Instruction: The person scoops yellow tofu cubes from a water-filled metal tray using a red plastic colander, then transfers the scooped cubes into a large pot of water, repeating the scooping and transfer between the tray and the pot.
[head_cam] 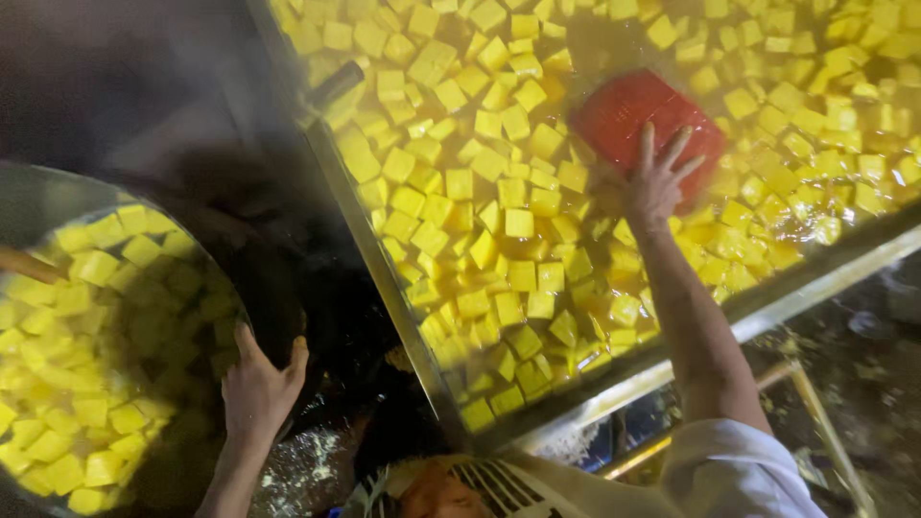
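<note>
Tank [767,305] of metal fills the right and upper part of the frame, its long rim running from the upper middle down to the lower middle, then up toward the right edge. It is full of yellow liquid with many floating yellow cubes [518,223]. Round pot [38,197] sits at the left of the frame, also holding yellow cubes, with a dark rim at its right side. Red basket [633,115] lies in the liquid at the upper right, partly sunk and a little blurred.

To do the scooping well, I think the basket should be pushed under the cubes with its mouth tilted, slowly, so liquid does not splash and soft cubes do not break.

The right hand [657,182] reaches far out with a nearly straight arm; its fingers are spread wide and lie on the near edge of the basket, pressing more than clasping. The left hand [257,384], at the lower left, has its fingers curled over the rim of the pot, gripping it, arm bent and close to the body.
</note>
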